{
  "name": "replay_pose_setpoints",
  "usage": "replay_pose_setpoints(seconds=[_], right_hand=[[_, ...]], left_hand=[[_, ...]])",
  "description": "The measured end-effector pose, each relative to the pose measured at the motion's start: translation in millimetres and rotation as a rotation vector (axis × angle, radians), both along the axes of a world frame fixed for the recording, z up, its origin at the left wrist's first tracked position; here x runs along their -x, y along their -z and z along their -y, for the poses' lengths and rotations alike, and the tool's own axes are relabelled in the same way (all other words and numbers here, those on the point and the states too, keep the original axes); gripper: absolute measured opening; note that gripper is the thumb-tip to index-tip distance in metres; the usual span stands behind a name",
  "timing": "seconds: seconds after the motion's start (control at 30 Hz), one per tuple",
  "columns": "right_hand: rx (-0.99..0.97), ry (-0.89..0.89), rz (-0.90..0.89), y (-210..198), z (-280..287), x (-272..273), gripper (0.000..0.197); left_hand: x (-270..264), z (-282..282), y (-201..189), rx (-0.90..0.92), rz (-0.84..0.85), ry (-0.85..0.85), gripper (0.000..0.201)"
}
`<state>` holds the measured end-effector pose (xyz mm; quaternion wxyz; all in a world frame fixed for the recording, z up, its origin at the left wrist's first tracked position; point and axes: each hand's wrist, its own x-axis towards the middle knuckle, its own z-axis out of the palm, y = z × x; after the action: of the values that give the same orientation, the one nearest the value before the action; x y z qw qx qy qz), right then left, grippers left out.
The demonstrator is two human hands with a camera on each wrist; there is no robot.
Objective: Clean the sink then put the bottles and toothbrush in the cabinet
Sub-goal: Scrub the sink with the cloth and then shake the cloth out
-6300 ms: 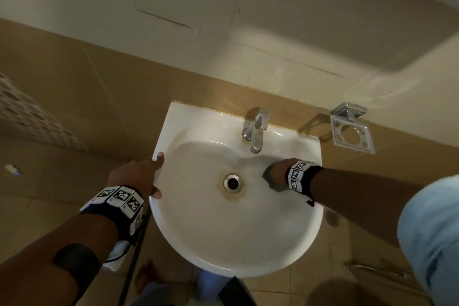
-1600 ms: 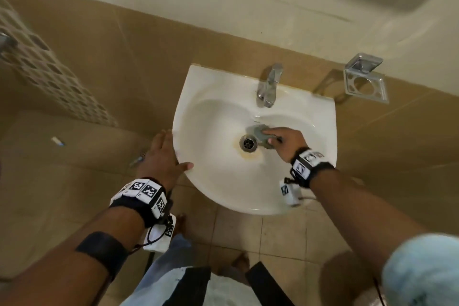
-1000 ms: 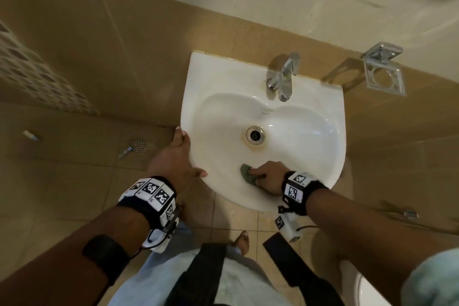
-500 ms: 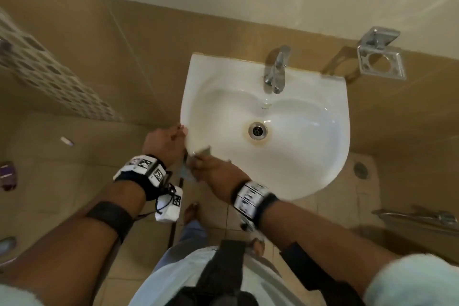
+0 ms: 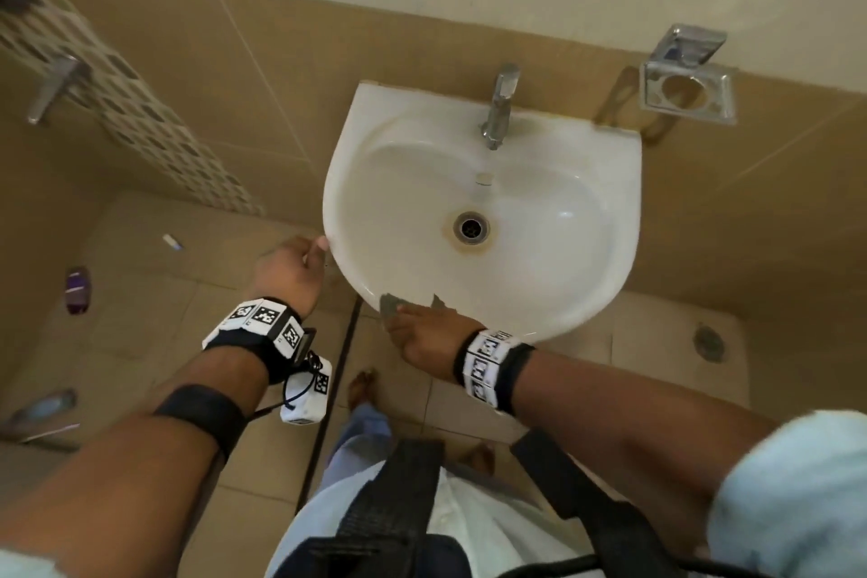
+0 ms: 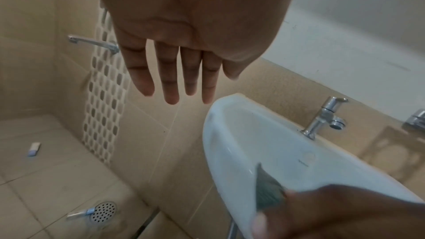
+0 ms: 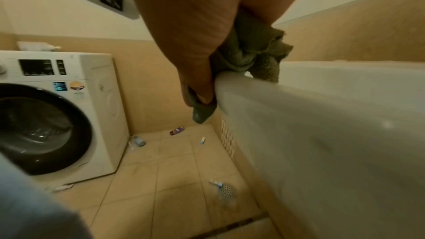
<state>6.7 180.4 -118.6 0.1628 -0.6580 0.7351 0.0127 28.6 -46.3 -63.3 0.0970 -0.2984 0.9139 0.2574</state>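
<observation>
The white sink (image 5: 553, 258) hangs on the tan tiled wall. My right hand (image 5: 422, 333) grips a grey-green cloth (image 5: 389, 305) folded over the sink's front rim. In the right wrist view the cloth (image 7: 253, 52) is bunched in the right hand (image 7: 202, 97) against the rim. My left hand (image 5: 291, 268) is beside the sink's left rim, and in the left wrist view its fingers (image 6: 170, 83) are straight and hold nothing. On the floor at the left lie a purple bottle (image 5: 77, 291), a blue bottle (image 7: 139, 141) and a small white-and-blue item (image 5: 172, 242).
A chrome tap (image 5: 499, 108) stands at the sink's back, with a metal holder (image 5: 687, 85) on the wall to its right. A washing machine (image 7: 57, 115) stands at the left. A round perforated metal piece (image 6: 103, 211) lies on the floor below the sink.
My right hand wiped the basin with the cloth, then came out to the front-left rim and slid right along it. The left hand stayed at the left rim.
</observation>
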Motion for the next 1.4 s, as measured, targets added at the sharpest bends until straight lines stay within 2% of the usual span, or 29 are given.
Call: replay_pose_setpoints(seconds=[0.03, 0.1, 0.13, 0.17, 0.2, 0.23, 0.27, 0.33, 0.4, 0.47, 0.5, 0.53, 0.6, 0.7, 0.73, 0.77, 0.83, 0.9, 0.97, 1.03, 1.13, 1.23, 1.3, 1.33, 1.4], right_hand=[[0.020, -0.048, -0.069, 6, -22, 0, 0.027], [0.115, -0.040, -0.266, 9, -80, 0, 0.040], [0.180, 0.006, -0.261, 9, -113, 2, 0.046], [0.104, 0.105, -0.096, 8, -144, -1, 0.041], [-0.003, 0.113, 0.047, 5, -171, 6, 0.032], [-0.209, 0.071, 0.059, -5, -202, 14, 0.029], [-0.263, 0.204, 0.157, -16, -221, 23, 0.029], [-0.394, 0.429, 0.117, -52, -249, 44, 0.028], [-0.223, 0.782, 0.293, -86, -262, 64, 0.033], [0.083, 1.060, 0.309, -106, -259, 89, 0.031], [0.213, 1.132, 0.290, -104, -253, 99, 0.029], [0.253, 1.189, 0.280, -95, -245, 109, 0.028], [0.151, 1.238, 0.259, -57, -219, 127, 0.026], [-0.330, 1.246, 0.084, 0, -160, 127, 0.032], [-0.366, 1.235, 0.141, 9, -135, 115, 0.036], [-0.354, 1.208, 0.285, 13, -110, 98, 0.038], [-0.188, 1.174, 0.610, 6, -60, 67, 0.036], [-0.075, 1.134, 0.838, -16, -29, 43, 0.034], [0.059, 1.132, 1.027, -39, -20, 33, 0.029], [0.235, 1.230, 1.280, -63, -30, 27, 0.023], [0.574, 1.425, 1.561, -95, -52, 23, 0.027], [0.753, 1.468, 1.693, -122, -69, 10, 0.038], [0.805, 1.389, 1.712, -134, -84, -1, 0.045], [0.809, 1.379, 1.685, -133, -93, -6, 0.056], [0.780, 1.483, 1.479, -131, -114, -16, 0.076]], left_hand=[[-2, -7, 4, -0.017, -0.004, -0.001, 0.042], [-5, -21, 11, -0.029, -0.020, -0.001, 0.040], [-5, -30, 14, -0.028, -0.033, -0.006, 0.040], [-5, -36, 15, -0.029, -0.046, -0.013, 0.041], [-5, -42, 16, -0.038, -0.061, -0.025, 0.041], [-4, -48, 17, -0.050, -0.076, -0.046, 0.041], [-4, -52, 18, -0.058, -0.087, -0.078, 0.041], [-2, -56, 19, -0.063, -0.101, -0.135, 0.042], [0, -58, 17, -0.065, -0.107, -0.159, 0.045], [1, -57, 16, -0.044, -0.102, -0.158, 0.046], [2, -58, 13, -0.029, -0.095, -0.152, 0.046], [2, -58, 10, -0.013, -0.093, -0.140, 0.046], [2, -59, 3, 0.017, -0.096, -0.091, 0.047], [-1, -61, -8, 0.020, -0.131, -0.006, 0.047], [-1, -60, -12, 0.011, -0.150, 0.018, 0.047], [-2, -60, -17, -0.002, -0.168, 0.040, 0.046], [0, -59, -28, -0.020, -0.196, 0.077, 0.044], [4, -56, -40, -0.068, -0.250, 0.103, 0.042], [10, -50, -51, -0.135, -0.312, 0.112, 0.041], [17, -44, -60, -0.189, -0.326, 0.155, 0.040], [30, -46, -73, -0.384, -0.268, 0.344, 0.041], [38, -77, -74, -0.624, -0.124, 0.586, 0.047], [43, -99, -70, -0.821, -0.044, 0.565, 0.046], [46, -108, -70, -0.897, -0.014, 0.533, 0.045], [54, -123, -71, -0.976, 0.049, 0.538, 0.042]])
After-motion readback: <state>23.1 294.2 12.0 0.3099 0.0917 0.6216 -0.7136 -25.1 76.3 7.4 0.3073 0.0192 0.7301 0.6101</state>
